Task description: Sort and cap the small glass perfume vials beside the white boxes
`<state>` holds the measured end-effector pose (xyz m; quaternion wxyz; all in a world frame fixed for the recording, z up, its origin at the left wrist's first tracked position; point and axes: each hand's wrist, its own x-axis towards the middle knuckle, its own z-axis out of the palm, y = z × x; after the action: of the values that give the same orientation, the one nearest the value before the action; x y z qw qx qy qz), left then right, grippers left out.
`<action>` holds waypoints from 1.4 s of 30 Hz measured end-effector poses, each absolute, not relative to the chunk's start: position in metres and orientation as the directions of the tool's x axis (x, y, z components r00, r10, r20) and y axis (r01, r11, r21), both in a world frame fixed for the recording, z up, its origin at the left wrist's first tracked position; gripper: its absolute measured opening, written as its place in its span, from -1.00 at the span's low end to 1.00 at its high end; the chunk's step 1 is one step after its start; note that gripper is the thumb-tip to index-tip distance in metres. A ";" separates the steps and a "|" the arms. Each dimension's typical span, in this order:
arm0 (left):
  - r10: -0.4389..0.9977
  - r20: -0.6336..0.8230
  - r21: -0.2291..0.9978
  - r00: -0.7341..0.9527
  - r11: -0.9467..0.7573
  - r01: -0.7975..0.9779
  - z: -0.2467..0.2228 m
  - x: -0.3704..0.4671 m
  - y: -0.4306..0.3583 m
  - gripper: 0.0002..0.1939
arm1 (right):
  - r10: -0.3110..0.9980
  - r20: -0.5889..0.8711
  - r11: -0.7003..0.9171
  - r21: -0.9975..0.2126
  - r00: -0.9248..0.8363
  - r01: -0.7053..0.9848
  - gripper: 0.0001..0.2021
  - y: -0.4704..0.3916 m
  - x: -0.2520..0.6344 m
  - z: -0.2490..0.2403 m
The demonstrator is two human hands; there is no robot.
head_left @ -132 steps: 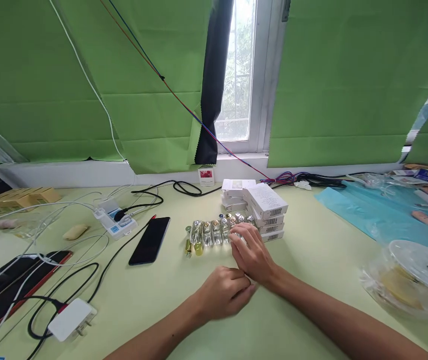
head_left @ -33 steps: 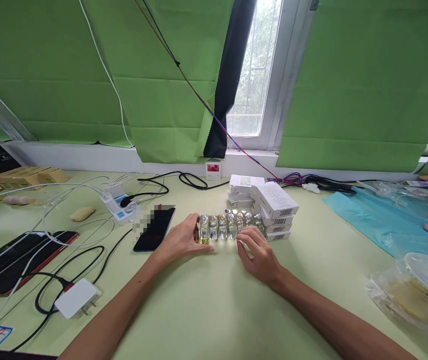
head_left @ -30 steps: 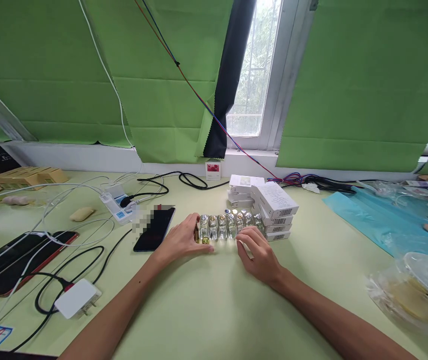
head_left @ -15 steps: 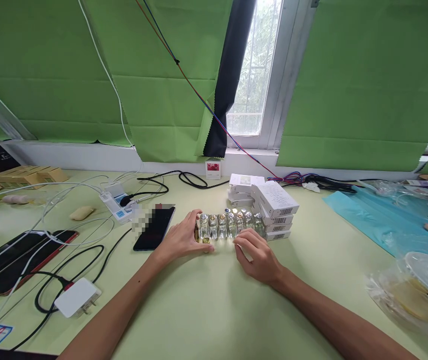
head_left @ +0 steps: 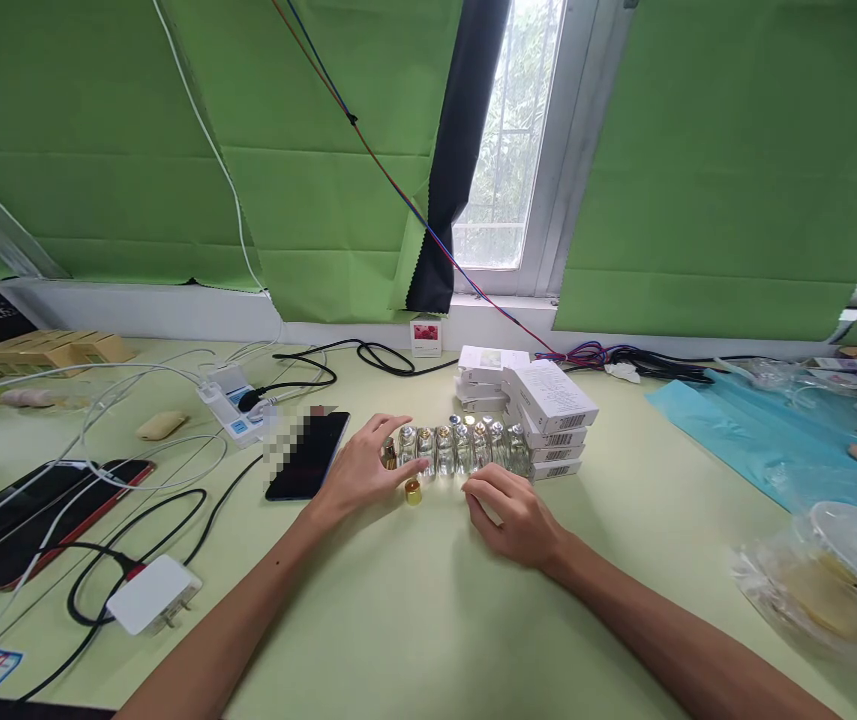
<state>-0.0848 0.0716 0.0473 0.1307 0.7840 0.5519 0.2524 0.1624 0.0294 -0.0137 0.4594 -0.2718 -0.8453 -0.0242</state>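
A row of small clear glass bottles [head_left: 462,455] stands on the table, several with metallic necks. At the row's left end is my left hand [head_left: 360,470], its thumb and fingers spread beside the end bottles, the thumb passing in front of them. A darker, gold-toned bottle [head_left: 389,455] shows partly within that spread. Just below the thumb, a gold cap [head_left: 413,491] sits on the tabletop, apart from the hand. My right hand [head_left: 514,515] rests before the right part of the row with its fingers curled together; whatever they hold, if anything, is hidden.
Stacked white boxes [head_left: 552,400] adjoin the row's right end. Left of my left hand lies a black phone [head_left: 309,455], with a power strip [head_left: 233,410], cables and a white charger [head_left: 156,594] beyond. A blue sheet [head_left: 728,430] and a plastic-wrapped tub [head_left: 840,570] occupy the right.
My left thumb has lifted off the gold cap and moved up in front of the bottles, leaving the cap in full view. My right hand has shifted slightly toward me.
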 end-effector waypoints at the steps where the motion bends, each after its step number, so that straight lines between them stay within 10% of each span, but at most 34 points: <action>1: 0.928 0.258 0.484 0.270 -0.366 0.795 0.047 -0.085 0.072 -0.35 | 0.441 0.786 0.850 -0.211 -0.433 0.482 -0.81 0.029 0.162 -0.013; 42: 0.893 0.338 0.543 0.298 -0.444 0.713 0.036 -0.082 0.076 -0.40 | 0.475 0.734 0.836 -0.204 -0.486 0.510 -0.83 0.029 0.163 -0.009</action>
<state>-0.0820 0.0760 0.0359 0.1464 0.7922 0.5067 0.3069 0.1630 0.0294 -0.0086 0.4190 -0.2858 -0.8616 -0.0205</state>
